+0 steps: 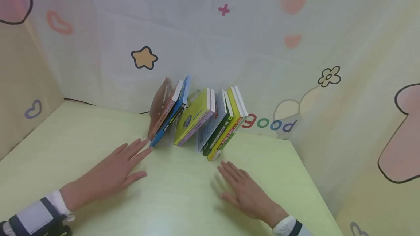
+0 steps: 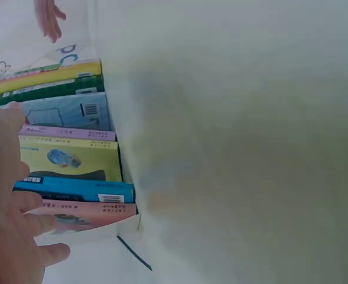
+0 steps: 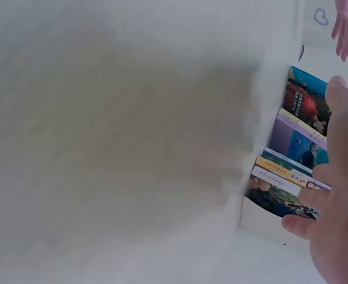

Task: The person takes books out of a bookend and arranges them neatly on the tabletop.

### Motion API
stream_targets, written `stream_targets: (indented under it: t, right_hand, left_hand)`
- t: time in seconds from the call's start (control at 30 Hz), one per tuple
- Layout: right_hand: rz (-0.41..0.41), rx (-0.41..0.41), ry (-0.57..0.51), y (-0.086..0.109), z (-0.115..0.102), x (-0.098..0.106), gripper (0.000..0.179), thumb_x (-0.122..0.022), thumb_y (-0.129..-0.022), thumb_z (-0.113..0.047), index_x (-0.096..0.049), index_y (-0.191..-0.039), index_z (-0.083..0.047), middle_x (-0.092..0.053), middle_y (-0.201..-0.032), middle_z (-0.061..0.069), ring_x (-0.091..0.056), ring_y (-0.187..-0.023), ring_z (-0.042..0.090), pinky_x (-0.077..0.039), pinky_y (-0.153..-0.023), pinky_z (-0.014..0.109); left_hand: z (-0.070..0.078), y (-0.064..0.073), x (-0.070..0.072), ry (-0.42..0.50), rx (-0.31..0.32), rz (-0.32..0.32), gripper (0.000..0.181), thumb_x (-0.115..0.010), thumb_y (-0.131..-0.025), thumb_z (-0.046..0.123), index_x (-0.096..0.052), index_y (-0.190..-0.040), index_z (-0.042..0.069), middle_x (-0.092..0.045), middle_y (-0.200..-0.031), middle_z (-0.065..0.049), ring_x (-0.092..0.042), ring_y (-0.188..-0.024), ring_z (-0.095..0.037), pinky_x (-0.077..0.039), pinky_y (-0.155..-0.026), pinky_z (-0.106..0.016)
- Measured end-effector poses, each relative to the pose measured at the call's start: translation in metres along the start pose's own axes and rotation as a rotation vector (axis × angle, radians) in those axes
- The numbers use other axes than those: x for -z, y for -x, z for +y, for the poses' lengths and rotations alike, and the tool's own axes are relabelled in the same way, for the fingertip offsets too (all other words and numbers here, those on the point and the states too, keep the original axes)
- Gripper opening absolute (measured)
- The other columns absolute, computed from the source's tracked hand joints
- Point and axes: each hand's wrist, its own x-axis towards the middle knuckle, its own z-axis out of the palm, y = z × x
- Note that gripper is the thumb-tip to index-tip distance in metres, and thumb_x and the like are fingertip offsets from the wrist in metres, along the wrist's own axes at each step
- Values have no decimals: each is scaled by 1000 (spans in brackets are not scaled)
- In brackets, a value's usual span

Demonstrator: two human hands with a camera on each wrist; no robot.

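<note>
A row of several books leans to the right in a holder with a brownish-pink end panel (image 1: 159,106). At its left end are a pink book (image 1: 161,118) and a blue book (image 1: 168,122). Mid-row come a yellow-green book (image 1: 191,117) and a lilac one (image 1: 197,127), past a gap. Further right stand a light blue book (image 1: 211,123), a dark green one (image 1: 218,136) and a yellow one (image 1: 225,137). My left hand (image 1: 109,174) is stretched out, fingertips close to the blue book's lower corner. My right hand (image 1: 246,194), fingers extended, hovers in front of the row's right end, holding nothing.
The pale green table (image 1: 170,199) meets a patterned cloth backdrop (image 1: 203,39) just behind the books. Cloth walls also rise at the left and right sides. The table's right edge slants past my right hand.
</note>
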Motion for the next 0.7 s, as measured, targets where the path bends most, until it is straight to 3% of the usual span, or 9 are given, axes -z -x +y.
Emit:
stream_targets:
  t: [0.27,0.43,0.7]
  right_hand:
    - [87,-114,-107,-6,15,12,79,-63,-103,-40,-25,-163,-5,-31,-166,16,-30,-152,34,-32,-118,56]
    - [122,-200,-152,-8,26,30,82,-61,-104,-44,-21,-165,-7,-29,-167,16,-31,-151,37,-30,-119,59]
    - [152,-238,-198,-20,35,51,87,-55,-104,-53,-12,-166,-9,-21,-170,13,-27,-153,37,-26,-120,59]
  left_hand:
    - [-8,-28,21,93,91,114,69,-65,-103,37,-41,-155,-1,-33,-163,-23,-37,-145,-43,-35,-114,-62]
    - [-4,-43,33,123,127,109,72,-66,-103,33,-36,-157,-2,-31,-163,-24,-40,-144,-44,-38,-113,-61]
    - [-9,-73,49,180,234,126,73,-66,-103,27,-29,-158,-3,-27,-163,-28,-36,-145,-46,-40,-111,-61]
